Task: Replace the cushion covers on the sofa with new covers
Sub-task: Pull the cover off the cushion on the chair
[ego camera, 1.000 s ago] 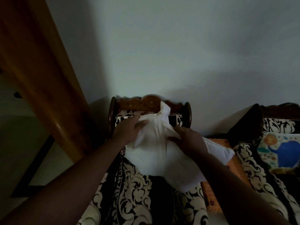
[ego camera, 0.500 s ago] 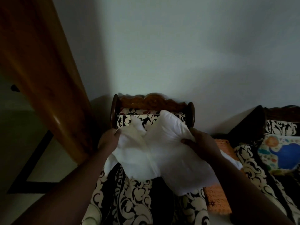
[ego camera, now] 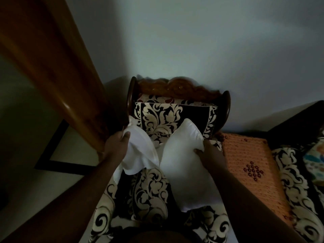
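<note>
Centre frame, over armchair seat (ego camera: 149,193): left hand (ego camera: 117,144) grips loose white cover (ego camera: 140,151); right hand (ego camera: 210,151) grips bare pillow (ego camera: 185,163). Step: stripping cover, seemingly. Next: pull cover clear, pick new one.

you have two hands in view: your left hand (ego camera: 117,142) and your right hand (ego camera: 211,152). you hold one white cushion (ego camera: 185,165) and one loose white cover (ego camera: 140,155). there is one patterned armchair (ego camera: 173,116), one orange mat (ego camera: 249,165), and one colourful cushion (ego camera: 315,160) at the right edge.
</note>
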Tool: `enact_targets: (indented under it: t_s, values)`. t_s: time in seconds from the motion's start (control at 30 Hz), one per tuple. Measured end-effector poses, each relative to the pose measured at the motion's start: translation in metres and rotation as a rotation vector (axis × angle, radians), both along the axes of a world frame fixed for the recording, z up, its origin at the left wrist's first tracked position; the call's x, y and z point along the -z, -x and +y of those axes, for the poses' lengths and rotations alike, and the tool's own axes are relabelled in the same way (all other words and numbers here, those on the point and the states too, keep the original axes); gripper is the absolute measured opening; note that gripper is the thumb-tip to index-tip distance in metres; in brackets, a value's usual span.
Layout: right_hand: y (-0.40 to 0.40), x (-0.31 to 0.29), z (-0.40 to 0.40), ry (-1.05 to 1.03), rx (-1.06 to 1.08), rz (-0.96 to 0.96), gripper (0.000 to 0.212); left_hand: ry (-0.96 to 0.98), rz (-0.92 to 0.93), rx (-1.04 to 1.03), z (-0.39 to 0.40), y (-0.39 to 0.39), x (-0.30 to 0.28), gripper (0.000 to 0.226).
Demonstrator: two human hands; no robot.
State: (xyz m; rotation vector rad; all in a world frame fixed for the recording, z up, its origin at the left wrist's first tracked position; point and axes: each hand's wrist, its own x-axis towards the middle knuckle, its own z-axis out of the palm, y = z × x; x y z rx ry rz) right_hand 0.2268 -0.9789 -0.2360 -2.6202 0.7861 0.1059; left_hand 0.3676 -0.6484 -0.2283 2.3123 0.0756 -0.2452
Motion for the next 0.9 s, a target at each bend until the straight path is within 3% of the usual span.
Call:
enact_targets:
  t_s: [0.23,0.4,0.57,0.67,0.73,0.83,0.9]
  values:
    - [-0.030,0.079,-0.037,-0.245,0.068,0.177,0.063,-0.100,-0.037,-0.106,-0.024,0.020,-0.003,0.035]
    - [-0.043,0.109,-0.047,-0.353,0.071,0.290,0.071,-0.205,0.029,-0.006,-0.058,0.026,0.013,0.034]
    - [-0.064,0.094,0.015,-0.686,-0.283,0.146,0.098,-0.288,0.118,0.151,-0.082,0.031,0.019,0.037]
    - [-0.077,0.071,0.052,-0.705,-0.562,0.032,0.113,-0.304,0.095,0.203,-0.084,0.032,0.014,0.038]
    - [-0.085,0.049,0.069,-0.605,-0.663,-0.033,0.097,-0.354,0.068,0.287,-0.078,0.034,0.006,0.036]
    - [-0.100,0.021,0.085,-0.292,-0.752,-0.197,0.039,-0.322,-0.039,0.321,-0.061,0.041,-0.015,0.029]
    - [-0.111,0.005,0.091,-0.135,-0.782,-0.365,0.030,-0.308,-0.104,0.262,-0.048,0.045,-0.026,0.033]
